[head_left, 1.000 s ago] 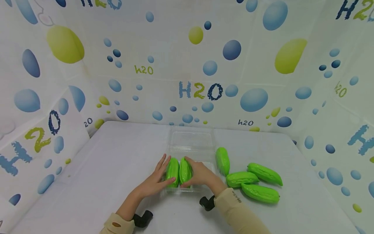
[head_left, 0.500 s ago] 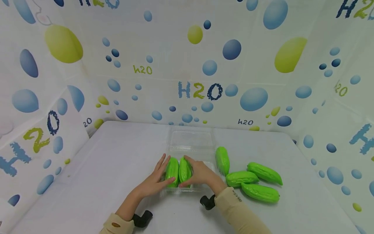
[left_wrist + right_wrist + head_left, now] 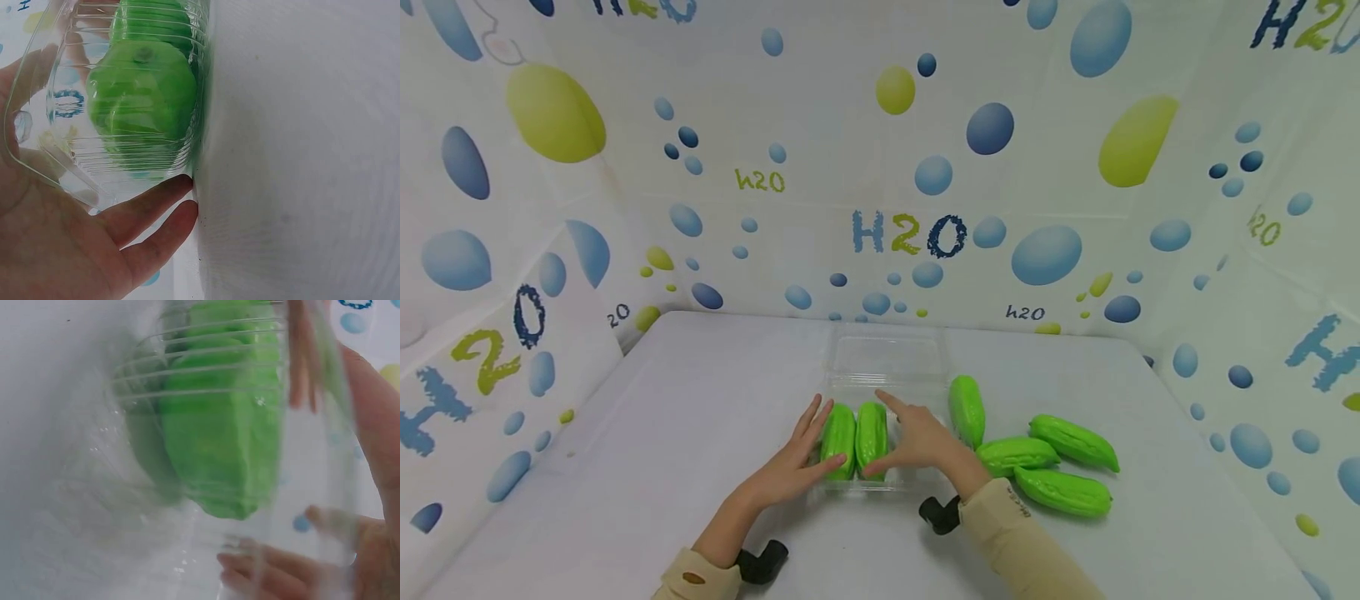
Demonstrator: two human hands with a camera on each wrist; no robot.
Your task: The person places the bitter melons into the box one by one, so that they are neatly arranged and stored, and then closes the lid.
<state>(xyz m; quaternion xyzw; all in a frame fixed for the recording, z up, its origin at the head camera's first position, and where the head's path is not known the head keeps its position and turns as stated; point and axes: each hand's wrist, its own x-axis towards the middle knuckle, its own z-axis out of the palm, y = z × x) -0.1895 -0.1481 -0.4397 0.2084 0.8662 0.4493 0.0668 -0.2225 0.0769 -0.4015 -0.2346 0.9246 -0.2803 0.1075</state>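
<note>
Two bright green bitter melons, a left one and a right one, lie side by side in the left part of a clear plastic clamshell box. My left hand is at the box's left side with straight, spread fingers; its thumb reaches over the near end of the left melon. In the left wrist view, the fingers lie beside the box's ribbed wall. Over the right part of the box is my right hand, thumb and forefinger spread apart, the thumb near the right melon's near end.
The box's lid lies folded back behind it. To the right are several more melons: one pointing away, one across, one behind and one in front. Patterned curtains stand around the white table.
My right hand has let go of the right melon, its fingers parting and drawing slightly right. My left hand keeps its place. The head view has shifted a little.
</note>
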